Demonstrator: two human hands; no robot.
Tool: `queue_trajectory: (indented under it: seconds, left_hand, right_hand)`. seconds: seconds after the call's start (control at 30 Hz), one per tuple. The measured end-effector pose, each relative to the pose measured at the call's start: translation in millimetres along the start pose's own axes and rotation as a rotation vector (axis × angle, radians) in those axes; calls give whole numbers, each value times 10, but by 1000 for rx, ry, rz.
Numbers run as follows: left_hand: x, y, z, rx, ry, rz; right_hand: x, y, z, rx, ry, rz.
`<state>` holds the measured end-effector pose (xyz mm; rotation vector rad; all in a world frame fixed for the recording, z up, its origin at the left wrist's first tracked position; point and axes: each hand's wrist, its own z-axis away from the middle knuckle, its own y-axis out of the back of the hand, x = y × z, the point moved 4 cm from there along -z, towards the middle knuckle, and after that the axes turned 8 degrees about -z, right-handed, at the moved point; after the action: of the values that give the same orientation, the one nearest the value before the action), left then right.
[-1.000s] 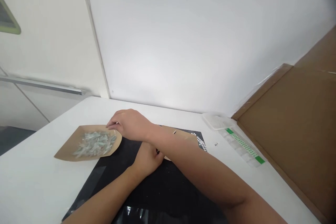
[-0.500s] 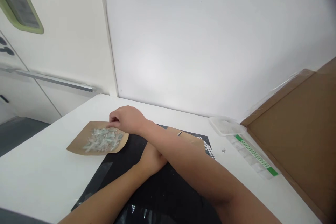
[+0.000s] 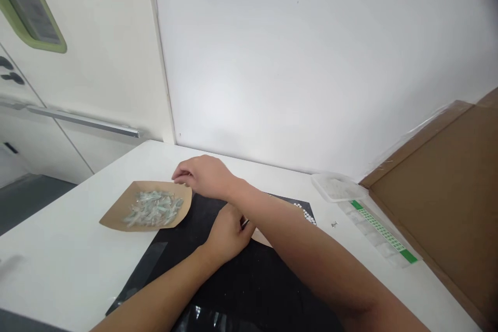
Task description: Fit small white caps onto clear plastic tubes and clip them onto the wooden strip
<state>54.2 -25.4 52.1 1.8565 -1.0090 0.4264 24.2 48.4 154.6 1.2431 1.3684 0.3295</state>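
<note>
My left hand is closed over the black mat, with a thin metal tool showing between its thumb and fingers. Most of that tool is hidden, so its kind is unclear. My right arm crosses above the left, and my right hand hovers by the right rim of a brown paper tray. Its fingertips are pinched together; anything in them is too small to make out. Inside the tray lies a heap of small clear and pale-green plastic pieces. A tan sheet shows partly beneath my right forearm.
White round dots line the mat's far right corner. Right of them are a small metal piece, a clear plastic lid and a compartment box with a green label strip. Brown cardboard stands at the right, against the wall.
My right hand has drawn back to the right from above the tray's pieces, fingers now pinched. My left hand has shifted slightly, and the metal tool now shows at its fingers.
</note>
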Motion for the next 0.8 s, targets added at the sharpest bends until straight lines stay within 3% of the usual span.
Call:
queue_trajectory:
  seconds: [0.17,0.37,0.47,0.57,0.67,0.8]
  left_hand:
    - [6,6,-5,9,-22,0]
    - [82,64,-5,-2,-37,16]
    - [96,68,2,-1,-31,24]
    - [110,61,12,2,-33,28]
    - [115,54,17,2,-36,27]
    - [101,55,10,2,-37,11]
  right_hand:
    - [191,416,504,80,-226,38]
    - [443,848,1740,307,-339,107]
    - [549,826,2300,225,-502,176]
    - [622,672,2634,87,-634,156]
    - [674,521,2740,15,-684,170]
    - [743,426,2690,-22,-640,244]
